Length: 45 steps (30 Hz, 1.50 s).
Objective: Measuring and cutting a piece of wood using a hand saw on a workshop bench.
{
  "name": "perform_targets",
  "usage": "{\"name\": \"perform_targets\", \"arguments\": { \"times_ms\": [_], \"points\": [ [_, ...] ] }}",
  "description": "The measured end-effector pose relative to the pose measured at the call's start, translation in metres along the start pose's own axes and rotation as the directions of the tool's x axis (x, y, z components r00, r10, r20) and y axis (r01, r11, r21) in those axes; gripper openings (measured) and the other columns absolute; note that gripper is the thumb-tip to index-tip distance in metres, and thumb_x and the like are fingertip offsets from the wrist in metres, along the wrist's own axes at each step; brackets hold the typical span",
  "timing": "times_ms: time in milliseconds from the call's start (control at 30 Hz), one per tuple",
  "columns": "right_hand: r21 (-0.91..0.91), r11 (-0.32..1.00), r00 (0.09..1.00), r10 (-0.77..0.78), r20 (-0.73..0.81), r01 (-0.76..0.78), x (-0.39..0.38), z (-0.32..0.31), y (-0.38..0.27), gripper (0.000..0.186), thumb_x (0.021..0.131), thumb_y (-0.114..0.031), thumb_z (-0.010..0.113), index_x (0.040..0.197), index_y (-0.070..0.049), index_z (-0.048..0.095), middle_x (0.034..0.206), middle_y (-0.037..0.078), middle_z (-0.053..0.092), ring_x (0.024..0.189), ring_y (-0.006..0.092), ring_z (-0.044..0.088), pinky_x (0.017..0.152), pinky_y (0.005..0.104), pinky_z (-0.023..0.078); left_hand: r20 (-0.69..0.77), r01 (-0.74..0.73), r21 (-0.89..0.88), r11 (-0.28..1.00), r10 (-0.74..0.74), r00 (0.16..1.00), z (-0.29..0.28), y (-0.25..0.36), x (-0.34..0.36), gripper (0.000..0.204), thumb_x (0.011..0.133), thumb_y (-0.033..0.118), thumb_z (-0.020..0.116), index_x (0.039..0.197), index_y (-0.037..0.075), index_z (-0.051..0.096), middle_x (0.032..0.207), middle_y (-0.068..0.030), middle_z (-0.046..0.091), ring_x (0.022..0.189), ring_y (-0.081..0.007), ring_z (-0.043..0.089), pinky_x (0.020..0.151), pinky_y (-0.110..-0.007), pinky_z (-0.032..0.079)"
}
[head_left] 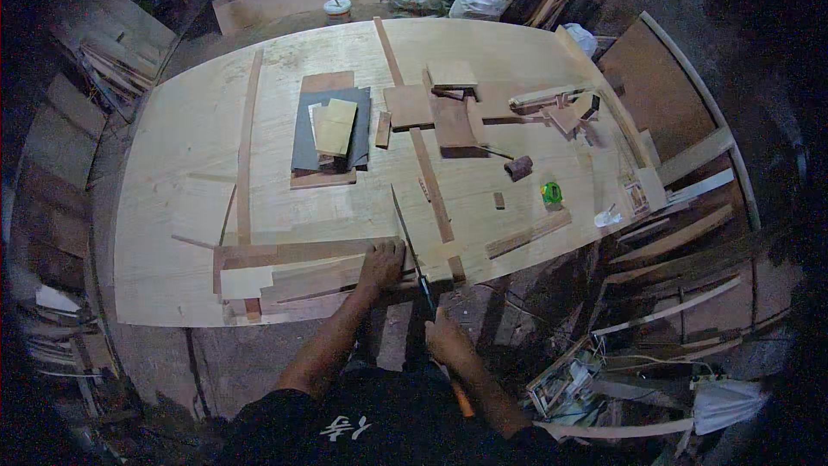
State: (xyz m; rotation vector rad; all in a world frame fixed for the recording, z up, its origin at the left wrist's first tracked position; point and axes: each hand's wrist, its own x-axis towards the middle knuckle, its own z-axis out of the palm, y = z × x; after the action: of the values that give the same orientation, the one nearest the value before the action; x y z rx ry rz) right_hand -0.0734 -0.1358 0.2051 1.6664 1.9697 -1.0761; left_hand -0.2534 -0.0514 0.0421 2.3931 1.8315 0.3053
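My left hand (pixel 382 266) presses on stacked wooden boards (pixel 302 255) along the near edge of the large plywood tabletop (pixel 172 207), its fingers bent over the top. My right hand (pixel 447 336) grips a handsaw (pixel 427 292) by its long handle, dark above the hand and orange below it. The thin blade (pixel 402 220) points away from me, just right of my left hand, beside the board ends. Its contact with the wood is hard to make out. A narrow strip (pixel 431 207) lies across the tabletop to the right of the blade.
Stacked boards and a dark sheet (pixel 302 134), wood blocks (pixel 453 125), a roller (pixel 517 168) and a green tape measure (pixel 551 194) lie on the tabletop. Timber offcuts (pixel 673 237) surround it at the right; a white bucket (pixel 337 7) and plastic sacks (pixel 474 0) stand behind.
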Motion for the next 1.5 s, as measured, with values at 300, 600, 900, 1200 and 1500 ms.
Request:
{"name": "perform_targets", "arguments": {
  "times_ms": [300, 600, 900, 1200, 1500],
  "points": [
    [0.159, 0.986, 0.995, 0.062, -0.072, -0.050, -0.003, 0.009, 0.002, 0.045, 0.095, -0.029, 0.046, 0.122, 0.007, 0.038, 0.088, 0.032, 0.061, 0.086, 0.0499, 0.060, 0.075, 0.0566, 0.047, 0.190, 0.022, -0.044, 0.999, -0.014, 0.982, -0.016, 0.001, -0.002, 0.069, 0.078, 0.043, 0.066, 0.126, 0.000, 0.043, 0.115, -0.0226, 0.054, 0.109, -0.0384, 0.052, 0.084, -0.052, 0.043],
    [0.272, 0.959, 0.992, 0.101, -0.072, -0.078, -0.002, 0.015, -0.003, 0.045, 0.095, -0.032, 0.045, 0.118, 0.007, 0.039, 0.090, 0.033, 0.060, 0.086, 0.0486, 0.060, 0.075, 0.0562, 0.047, 0.163, 0.009, -0.212, 0.977, 0.027, 0.986, -0.031, -0.001, 0.000, 0.064, 0.078, 0.045, 0.065, 0.121, 0.002, 0.047, 0.110, -0.0215, 0.056, 0.103, -0.0373, 0.054, 0.085, -0.053, 0.044],
    [0.211, 0.977, 0.994, 0.057, -0.090, -0.037, -0.005, 0.017, -0.009, 0.043, 0.095, -0.031, 0.045, 0.119, 0.005, 0.040, 0.098, 0.034, 0.059, 0.092, 0.0499, 0.058, 0.079, 0.0557, 0.046, -0.045, -0.072, -0.039, 0.997, 0.071, 0.996, -0.009, -0.003, -0.006, 0.034, 0.089, 0.021, 0.047, 0.118, 0.004, 0.050, 0.105, -0.0184, 0.059, 0.101, -0.0352, 0.057, 0.082, -0.052, 0.046],
    [-0.036, 0.994, 0.951, -0.106, -0.290, 0.100, -0.008, 0.037, 0.002, 0.028, 0.095, -0.020, 0.046, 0.110, 0.003, 0.049, 0.089, 0.024, 0.056, 0.072, 0.0423, 0.062, 0.062, 0.0496, 0.052, 0.064, 0.029, -0.198, 0.980, -0.017, 0.998, 0.004, -0.007, -0.004, 0.036, 0.082, 0.019, 0.054, 0.110, -0.002, 0.051, 0.098, -0.0190, 0.059, 0.093, -0.0380, 0.056, 0.082, -0.050, 0.043],
    [0.128, 0.960, 0.965, 0.234, 0.115, -0.248, -0.054, -0.017, -0.024, 0.039, 0.092, -0.021, 0.049, 0.119, 0.005, 0.039, 0.097, 0.035, 0.059, 0.094, 0.0472, 0.060, 0.076, 0.0535, 0.049, -0.261, -0.115, -0.169, 0.979, 0.069, 0.963, 0.017, -0.023, -0.015, 0.048, 0.077, 0.026, 0.060, 0.114, -0.004, 0.050, 0.095, -0.0215, 0.057, 0.090, -0.0376, 0.056, 0.080, -0.049, 0.043]
  ]
}}
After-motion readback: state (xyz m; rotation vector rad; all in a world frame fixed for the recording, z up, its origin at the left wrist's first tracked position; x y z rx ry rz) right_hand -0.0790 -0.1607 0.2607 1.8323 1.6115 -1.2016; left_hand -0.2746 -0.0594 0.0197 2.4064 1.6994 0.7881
